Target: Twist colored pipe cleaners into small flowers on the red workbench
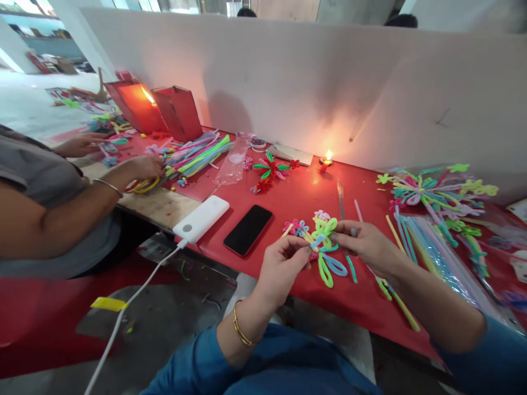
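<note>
Between my hands is a pipe-cleaner flower with looped petals in green and blue, held just above the red table. My left hand pinches its middle from the left, thumb and fingertips pressed together. From the right, my right hand pinches a yellow-green looped blossom at the top of the piece. Small pink and blue pipe-cleaner blossoms show just behind my left fingertips. Loose cut pipe-cleaner pieces lie beside my right hand.
A phone and a white power bank with a cable lie left. A small flame burns at the back. Finished flowers and bagged pipe cleaners sit right. At left, a co-worker's hand holds yellow-handled scissors.
</note>
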A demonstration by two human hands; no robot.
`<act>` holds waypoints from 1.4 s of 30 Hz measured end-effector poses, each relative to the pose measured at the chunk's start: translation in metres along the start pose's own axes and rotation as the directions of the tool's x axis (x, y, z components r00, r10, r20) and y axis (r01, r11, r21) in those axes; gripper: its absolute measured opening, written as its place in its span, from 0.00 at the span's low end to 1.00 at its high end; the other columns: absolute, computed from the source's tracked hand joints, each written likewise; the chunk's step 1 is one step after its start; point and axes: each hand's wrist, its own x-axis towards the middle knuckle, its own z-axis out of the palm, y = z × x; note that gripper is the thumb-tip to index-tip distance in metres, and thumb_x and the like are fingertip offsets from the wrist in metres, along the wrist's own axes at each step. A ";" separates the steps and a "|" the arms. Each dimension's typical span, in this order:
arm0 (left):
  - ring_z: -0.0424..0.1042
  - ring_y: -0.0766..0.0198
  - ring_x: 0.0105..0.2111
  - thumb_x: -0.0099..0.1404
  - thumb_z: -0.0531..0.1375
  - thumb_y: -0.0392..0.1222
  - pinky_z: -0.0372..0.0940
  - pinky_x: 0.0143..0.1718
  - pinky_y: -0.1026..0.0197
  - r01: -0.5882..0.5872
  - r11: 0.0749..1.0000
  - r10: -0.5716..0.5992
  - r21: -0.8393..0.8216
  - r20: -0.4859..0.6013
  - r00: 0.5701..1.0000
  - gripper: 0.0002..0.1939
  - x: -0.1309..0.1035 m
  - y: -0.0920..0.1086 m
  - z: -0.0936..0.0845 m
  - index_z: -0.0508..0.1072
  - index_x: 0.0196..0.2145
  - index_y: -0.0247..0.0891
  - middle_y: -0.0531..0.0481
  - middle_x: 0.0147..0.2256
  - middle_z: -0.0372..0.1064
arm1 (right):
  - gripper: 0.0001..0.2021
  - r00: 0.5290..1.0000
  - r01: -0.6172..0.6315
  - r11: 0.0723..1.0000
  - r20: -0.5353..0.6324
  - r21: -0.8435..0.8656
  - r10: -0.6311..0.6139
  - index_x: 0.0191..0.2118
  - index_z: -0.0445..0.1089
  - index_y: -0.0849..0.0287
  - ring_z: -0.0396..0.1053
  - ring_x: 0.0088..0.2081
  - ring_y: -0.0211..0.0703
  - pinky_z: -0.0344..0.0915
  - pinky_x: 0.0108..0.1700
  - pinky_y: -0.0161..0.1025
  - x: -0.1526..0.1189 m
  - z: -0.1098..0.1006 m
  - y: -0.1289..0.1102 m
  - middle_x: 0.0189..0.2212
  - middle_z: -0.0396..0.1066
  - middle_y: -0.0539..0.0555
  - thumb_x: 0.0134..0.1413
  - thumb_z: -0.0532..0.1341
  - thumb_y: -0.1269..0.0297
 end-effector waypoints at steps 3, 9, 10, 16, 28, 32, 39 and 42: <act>0.62 0.71 0.21 0.53 0.60 0.37 0.57 0.24 0.68 -0.109 0.983 0.117 0.150 -0.047 0.992 0.02 0.000 0.000 0.001 0.70 0.25 0.37 0.56 0.19 0.65 | 0.09 1.000 0.010 1.000 -0.011 0.008 -0.010 0.25 0.68 0.59 0.55 0.18 0.30 0.53 0.20 0.31 -0.006 0.002 -0.004 0.18 0.63 0.46 0.36 0.63 0.60; 0.65 0.68 0.26 0.56 0.57 0.34 0.60 0.28 0.65 -0.430 0.781 0.478 0.453 0.010 0.878 0.03 -0.004 -0.004 0.002 0.71 0.27 0.39 0.52 0.26 0.68 | 0.07 0.999 0.022 1.000 -0.046 0.009 -0.022 0.23 0.65 0.59 0.55 0.17 0.31 0.51 0.18 0.31 -0.013 0.011 -0.003 0.14 0.59 0.45 0.37 0.61 0.62; 0.66 0.67 0.27 0.56 0.56 0.33 0.60 0.30 0.65 -0.480 0.729 0.532 0.488 0.036 0.846 0.04 -0.004 -0.004 0.001 0.70 0.27 0.39 0.51 0.27 0.68 | 0.07 0.999 0.010 1.000 -0.037 0.005 -0.010 0.23 0.65 0.59 0.55 0.16 0.31 0.51 0.18 0.31 -0.014 0.013 -0.002 0.13 0.59 0.44 0.38 0.60 0.62; 0.68 0.64 0.31 0.57 0.54 0.32 0.62 0.32 0.63 -0.603 0.530 0.675 0.597 0.134 0.726 0.07 -0.002 -0.005 0.000 0.70 0.27 0.40 0.49 0.28 0.68 | 0.07 0.999 -0.049 0.998 -0.001 0.027 0.049 0.22 0.63 0.59 0.55 0.14 0.31 0.47 0.17 0.30 -0.017 0.019 -0.001 0.11 0.60 0.45 0.39 0.60 0.62; 0.67 0.63 0.31 0.58 0.53 0.32 0.63 0.34 0.62 -0.604 0.454 0.673 0.655 0.193 0.714 0.09 0.002 -0.008 -0.004 0.71 0.27 0.41 0.48 0.28 0.68 | 0.07 1.000 -0.020 0.998 0.019 0.055 0.019 0.26 0.63 0.59 0.54 0.14 0.30 0.48 0.17 0.31 -0.018 0.022 0.000 0.12 0.59 0.44 0.41 0.59 0.62; 0.67 0.63 0.32 0.58 0.53 0.31 0.64 0.34 0.62 -0.609 0.435 0.657 0.664 0.228 0.718 0.09 0.000 -0.008 -0.005 0.72 0.28 0.41 0.47 0.29 0.68 | 0.09 0.999 -0.027 0.993 0.043 0.115 0.023 0.26 0.63 0.59 0.54 0.14 0.31 0.49 0.17 0.31 -0.018 0.022 0.002 0.13 0.58 0.44 0.41 0.62 0.60; 0.68 0.62 0.32 0.59 0.53 0.33 0.64 0.35 0.61 -0.613 0.424 0.638 0.667 0.260 0.725 0.10 -0.002 -0.010 -0.006 0.73 0.28 0.42 0.47 0.28 0.69 | 0.13 0.999 -0.032 0.994 0.040 0.102 0.028 0.24 0.62 0.58 0.54 0.13 0.32 0.47 0.17 0.32 -0.016 0.022 0.006 0.11 0.57 0.43 0.44 0.60 0.52; 0.68 0.61 0.33 0.59 0.52 0.33 0.63 0.36 0.61 -0.616 0.409 0.622 0.674 0.288 0.728 0.10 -0.003 -0.010 -0.007 0.73 0.29 0.42 0.47 0.28 0.70 | 0.12 0.999 -0.015 0.998 0.034 0.053 0.013 0.23 0.62 0.58 0.55 0.14 0.33 0.49 0.17 0.32 -0.015 0.022 0.006 0.11 0.58 0.44 0.44 0.60 0.54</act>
